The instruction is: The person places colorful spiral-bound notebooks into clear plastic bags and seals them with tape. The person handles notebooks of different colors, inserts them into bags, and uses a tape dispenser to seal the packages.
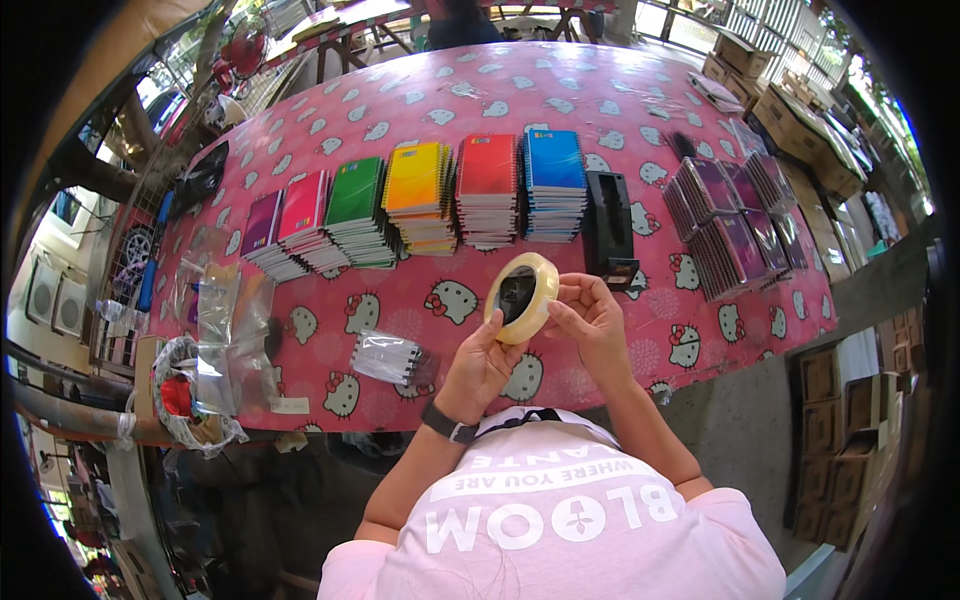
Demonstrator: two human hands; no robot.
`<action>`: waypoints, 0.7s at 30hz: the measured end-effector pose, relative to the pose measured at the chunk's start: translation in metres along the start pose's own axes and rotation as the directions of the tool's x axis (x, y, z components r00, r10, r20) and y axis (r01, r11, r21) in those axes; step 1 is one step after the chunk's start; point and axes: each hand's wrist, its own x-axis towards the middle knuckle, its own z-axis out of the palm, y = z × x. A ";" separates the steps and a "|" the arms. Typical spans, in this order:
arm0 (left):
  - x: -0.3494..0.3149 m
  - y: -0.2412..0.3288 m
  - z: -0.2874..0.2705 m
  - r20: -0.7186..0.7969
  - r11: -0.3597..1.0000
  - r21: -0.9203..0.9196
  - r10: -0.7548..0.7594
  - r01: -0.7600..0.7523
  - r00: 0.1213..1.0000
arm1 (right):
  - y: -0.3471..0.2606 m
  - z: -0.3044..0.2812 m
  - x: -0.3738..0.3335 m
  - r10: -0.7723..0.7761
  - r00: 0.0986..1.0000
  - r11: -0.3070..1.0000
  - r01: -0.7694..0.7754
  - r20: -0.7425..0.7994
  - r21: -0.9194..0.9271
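A roll of clear yellowish tape (522, 296) is held up over the near edge of the pink patterned table (420, 100). My left hand (480, 360) grips the roll from below and the left. My right hand (590, 318) holds its right side, with the fingertips on the outer rim. Just behind the roll stands a black tape dispenser (608, 225). A small clear packet of dark items (392, 358) lies on the table left of my left hand.
Six stacks of spiral notebooks (420, 200) in purple, pink, green, yellow, red and blue line the table's middle. Purple wrapped bundles (735, 225) fan out at right. Clear plastic bags (225, 335) lie at left. Cardboard boxes (850, 420) stand on the floor at right.
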 end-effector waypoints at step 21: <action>-0.008 0.002 0.018 0.125 0.808 0.383 0.435 -0.448 0.892 | 0.002 -0.012 0.002 0.070 0.998 0.998 -0.070 0.002 -0.003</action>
